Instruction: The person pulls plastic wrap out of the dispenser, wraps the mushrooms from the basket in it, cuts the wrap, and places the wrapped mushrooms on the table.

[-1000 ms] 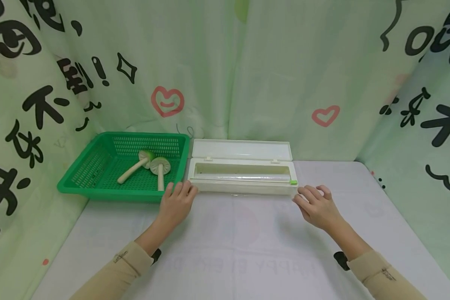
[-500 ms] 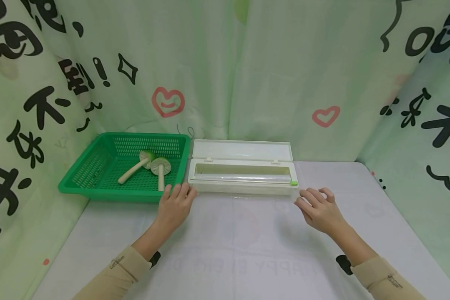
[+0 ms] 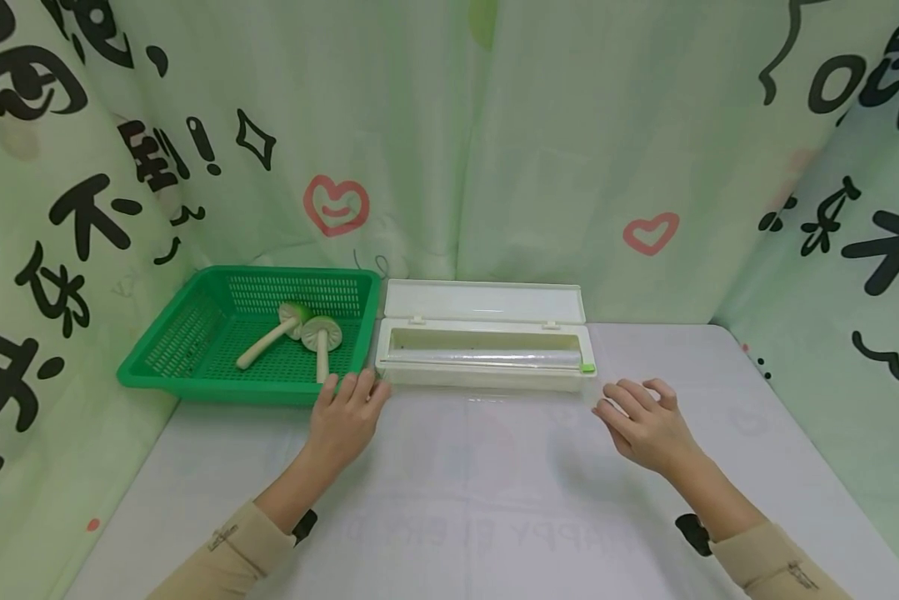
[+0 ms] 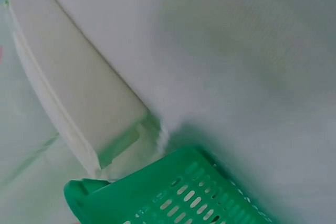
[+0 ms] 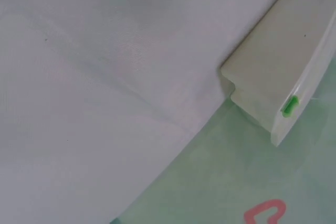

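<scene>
A white cling film dispenser (image 3: 486, 379) stands with its lid (image 3: 486, 302) up, and a clear roll (image 3: 486, 358) lies inside. Thin cling film (image 3: 486, 399), almost invisible except for a faint glint, extends over its front edge toward me. My left hand (image 3: 344, 421) pinches the film's left corner beside the green basket's front rim. At the other corner my right hand (image 3: 647, 425) pinches the film with curled fingers, right of the dispenser. Neither wrist view shows fingers; they show the dispenser's body (image 4: 73, 66) and its green slider (image 5: 290, 106).
The green basket (image 3: 217, 387) stands left of the dispenser and holds two pale, green-capped mushroom-like pieces (image 3: 322, 335). A printed green curtain (image 3: 524, 167) hangs behind and at both sides. White cloth (image 3: 464, 500) covers the table.
Both hands have drawn slightly back toward me, the right one also a little outward, away from the dispenser. The film's glint has shifted nearer with them. Basket and dispenser have stayed in place.
</scene>
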The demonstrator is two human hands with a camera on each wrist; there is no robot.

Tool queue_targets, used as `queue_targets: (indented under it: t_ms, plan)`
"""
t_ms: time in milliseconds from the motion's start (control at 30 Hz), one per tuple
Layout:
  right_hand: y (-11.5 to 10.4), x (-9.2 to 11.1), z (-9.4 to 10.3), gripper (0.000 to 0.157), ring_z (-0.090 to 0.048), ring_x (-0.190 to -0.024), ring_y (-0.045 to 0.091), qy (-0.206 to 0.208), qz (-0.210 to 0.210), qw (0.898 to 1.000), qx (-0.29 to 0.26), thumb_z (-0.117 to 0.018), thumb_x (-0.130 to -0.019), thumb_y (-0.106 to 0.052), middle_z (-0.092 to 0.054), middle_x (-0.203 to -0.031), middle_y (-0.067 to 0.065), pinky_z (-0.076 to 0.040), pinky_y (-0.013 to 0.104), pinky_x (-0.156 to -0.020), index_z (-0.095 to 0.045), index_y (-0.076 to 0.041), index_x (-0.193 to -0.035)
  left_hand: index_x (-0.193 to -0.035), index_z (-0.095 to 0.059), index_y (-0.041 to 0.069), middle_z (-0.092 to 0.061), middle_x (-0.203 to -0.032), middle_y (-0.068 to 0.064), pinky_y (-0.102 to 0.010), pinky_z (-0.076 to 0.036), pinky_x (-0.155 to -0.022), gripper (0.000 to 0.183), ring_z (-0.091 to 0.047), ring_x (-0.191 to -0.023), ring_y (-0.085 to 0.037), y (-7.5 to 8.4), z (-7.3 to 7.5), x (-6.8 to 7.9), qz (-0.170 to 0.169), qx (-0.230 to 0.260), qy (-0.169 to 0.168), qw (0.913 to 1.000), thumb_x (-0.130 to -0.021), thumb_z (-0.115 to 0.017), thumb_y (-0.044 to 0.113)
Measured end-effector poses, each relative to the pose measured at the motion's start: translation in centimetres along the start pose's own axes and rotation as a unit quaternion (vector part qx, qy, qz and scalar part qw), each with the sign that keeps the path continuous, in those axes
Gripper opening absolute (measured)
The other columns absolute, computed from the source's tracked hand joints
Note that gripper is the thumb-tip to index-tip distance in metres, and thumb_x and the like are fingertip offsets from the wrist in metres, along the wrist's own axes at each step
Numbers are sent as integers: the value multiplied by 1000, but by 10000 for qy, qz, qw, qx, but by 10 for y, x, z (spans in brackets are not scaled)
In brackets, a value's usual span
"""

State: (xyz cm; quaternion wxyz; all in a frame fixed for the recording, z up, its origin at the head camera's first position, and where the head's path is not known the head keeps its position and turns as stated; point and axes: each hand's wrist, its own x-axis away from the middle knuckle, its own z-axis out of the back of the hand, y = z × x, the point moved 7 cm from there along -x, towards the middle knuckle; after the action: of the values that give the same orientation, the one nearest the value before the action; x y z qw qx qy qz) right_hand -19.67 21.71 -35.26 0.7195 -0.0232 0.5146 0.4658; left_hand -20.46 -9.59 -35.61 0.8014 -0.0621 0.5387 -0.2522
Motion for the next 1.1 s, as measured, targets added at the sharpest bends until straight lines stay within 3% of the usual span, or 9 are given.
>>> queue_targets:
  t_ms: [800,1100]
  plan:
    - [-10,-17,23,32,-48,-69,29,174,52,9998,-41,-40,-97,-17,-55,-75,13,-23,47,-67,-53,-4,-71,-75,-46,9,-45,-81,-7,-38,-30,-69,30,-38,-70,-22,-2,23,-4,106,266,72,9996,-99,-34,23]
    - [-15,-27,34,31,-47,-66,28,392,75,9992,-41,-42,-96,-15,-54,-72,12,-22,46,-66,-51,-4,-69,-74,-46,9,-45,-80,-6,-38,-30,-67,30,-39,-70,-22,-2,33,-6,84,217,258,9994,-98,-36,23]
